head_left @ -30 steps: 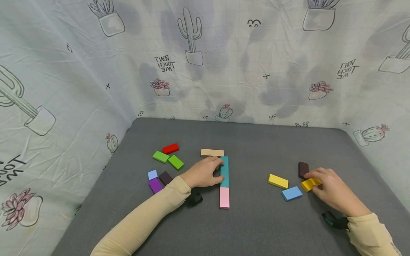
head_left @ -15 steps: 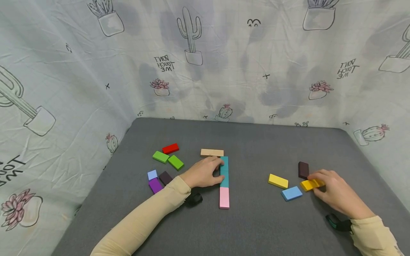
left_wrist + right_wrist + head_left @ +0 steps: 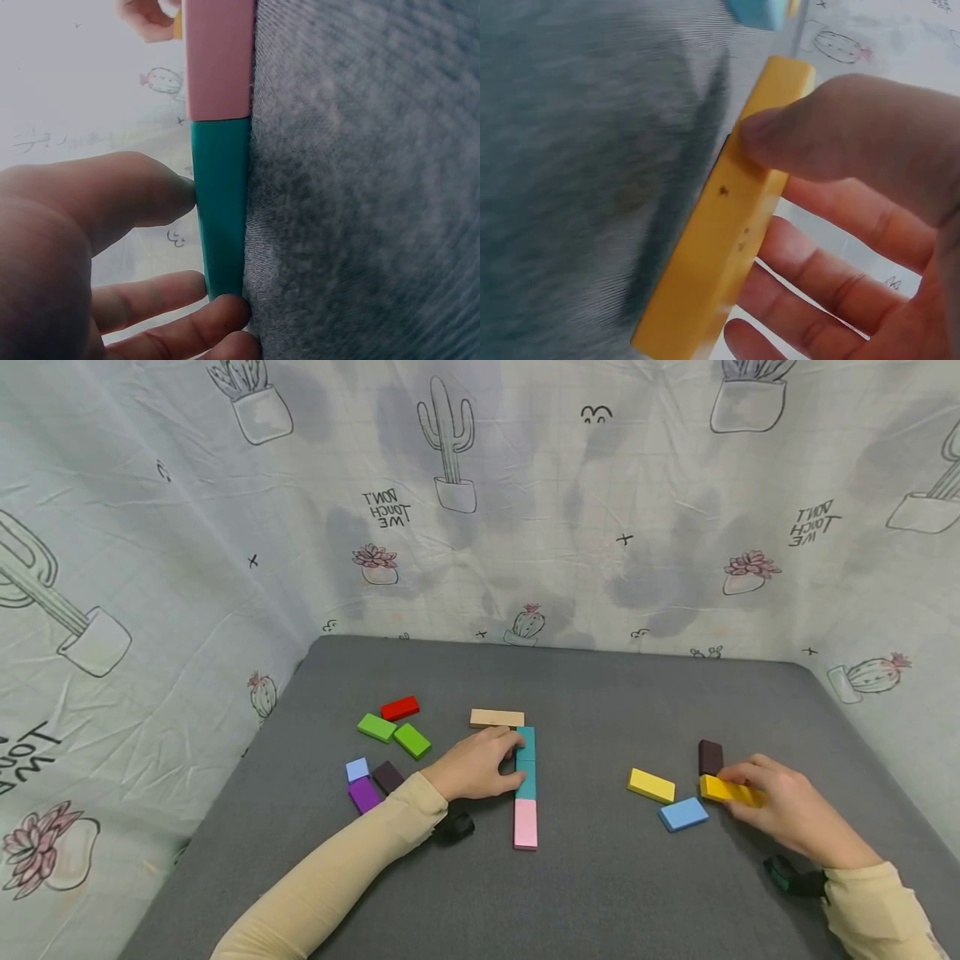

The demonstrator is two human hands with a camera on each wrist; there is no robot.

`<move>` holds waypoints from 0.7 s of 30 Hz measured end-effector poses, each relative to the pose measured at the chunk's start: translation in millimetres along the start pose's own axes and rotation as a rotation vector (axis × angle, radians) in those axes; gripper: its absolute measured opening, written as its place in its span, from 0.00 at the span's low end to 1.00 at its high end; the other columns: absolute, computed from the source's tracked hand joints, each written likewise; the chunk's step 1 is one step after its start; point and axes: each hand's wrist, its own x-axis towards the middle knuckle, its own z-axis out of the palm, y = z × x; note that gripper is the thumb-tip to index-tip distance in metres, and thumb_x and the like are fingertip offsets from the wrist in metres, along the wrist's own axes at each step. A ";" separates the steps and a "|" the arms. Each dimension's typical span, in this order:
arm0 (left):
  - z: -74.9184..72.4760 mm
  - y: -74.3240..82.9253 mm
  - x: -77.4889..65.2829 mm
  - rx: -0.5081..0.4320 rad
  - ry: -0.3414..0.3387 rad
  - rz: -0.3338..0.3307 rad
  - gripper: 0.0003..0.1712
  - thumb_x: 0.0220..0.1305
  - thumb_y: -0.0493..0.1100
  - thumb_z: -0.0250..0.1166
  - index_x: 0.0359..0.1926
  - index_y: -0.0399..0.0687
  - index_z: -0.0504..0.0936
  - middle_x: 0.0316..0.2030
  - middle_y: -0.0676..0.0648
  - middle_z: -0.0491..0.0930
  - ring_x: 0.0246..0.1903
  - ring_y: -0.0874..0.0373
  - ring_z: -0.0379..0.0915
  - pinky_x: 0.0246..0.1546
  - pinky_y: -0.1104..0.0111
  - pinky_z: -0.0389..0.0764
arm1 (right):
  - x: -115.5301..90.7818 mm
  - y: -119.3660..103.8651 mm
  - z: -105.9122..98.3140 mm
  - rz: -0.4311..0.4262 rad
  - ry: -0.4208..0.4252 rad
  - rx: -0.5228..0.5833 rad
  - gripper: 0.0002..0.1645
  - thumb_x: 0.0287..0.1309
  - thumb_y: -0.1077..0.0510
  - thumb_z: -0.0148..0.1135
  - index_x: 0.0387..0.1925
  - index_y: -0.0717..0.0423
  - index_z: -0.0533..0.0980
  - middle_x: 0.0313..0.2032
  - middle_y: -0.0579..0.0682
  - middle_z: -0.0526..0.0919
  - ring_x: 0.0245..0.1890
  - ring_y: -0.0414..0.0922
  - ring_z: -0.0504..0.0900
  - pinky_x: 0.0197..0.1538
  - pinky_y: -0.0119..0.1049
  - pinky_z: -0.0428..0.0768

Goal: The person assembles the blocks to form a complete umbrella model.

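My left hand (image 3: 476, 766) rests on two teal blocks (image 3: 527, 781) set end to end, its thumb and fingertips touching them. A pink block (image 3: 526, 824) continues this row toward me, and a natural wood block (image 3: 497, 717) lies crosswise at the far end. In the left wrist view the thumb touches the upper face of a teal block (image 3: 221, 195). On the right, my right hand (image 3: 787, 810) pinches an orange-yellow block (image 3: 712, 217) between thumb and fingers. A dark brown block (image 3: 710, 757) stands right behind the orange-yellow one in the head view.
A yellow block (image 3: 651, 785) and a light blue block (image 3: 683, 814) lie left of my right hand. Red (image 3: 400, 707), green (image 3: 412, 741), purple (image 3: 364, 794), pale blue (image 3: 357, 769) and dark (image 3: 387, 777) blocks are at the left. A printed cloth (image 3: 562, 527) rises behind the grey table (image 3: 600, 893).
My right hand has moved slightly right and turned the orange-yellow block, which shows more of its length beside the dark brown block. The left hand has kept its place.
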 end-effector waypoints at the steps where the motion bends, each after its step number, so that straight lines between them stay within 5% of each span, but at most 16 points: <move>1: -0.3 0.2 -0.1 -0.003 0.002 0.001 0.23 0.68 0.51 0.68 0.59 0.46 0.81 0.42 0.50 0.79 0.41 0.60 0.72 0.40 0.67 0.76 | 2.7 -0.9 -1.6 -0.002 0.008 0.006 0.20 0.41 0.67 0.82 0.40 0.54 0.86 0.38 0.45 0.83 0.35 0.39 0.79 0.35 0.37 0.81; 8: -1.3 0.8 -0.6 0.000 0.008 0.002 0.22 0.68 0.50 0.68 0.59 0.46 0.81 0.41 0.50 0.78 0.40 0.60 0.72 0.38 0.67 0.75 | 28.1 -14.4 -8.5 -0.007 0.035 0.041 0.20 0.46 0.66 0.80 0.44 0.56 0.85 0.41 0.48 0.84 0.38 0.47 0.82 0.38 0.44 0.83; 21: -2.4 2.4 -0.9 -0.004 -0.002 -0.004 0.23 0.68 0.50 0.68 0.59 0.46 0.81 0.42 0.49 0.79 0.41 0.60 0.73 0.40 0.67 0.77 | 89.5 -53.7 -1.5 -0.022 -0.071 0.169 0.16 0.59 0.64 0.73 0.49 0.60 0.84 0.44 0.51 0.84 0.44 0.50 0.82 0.45 0.50 0.83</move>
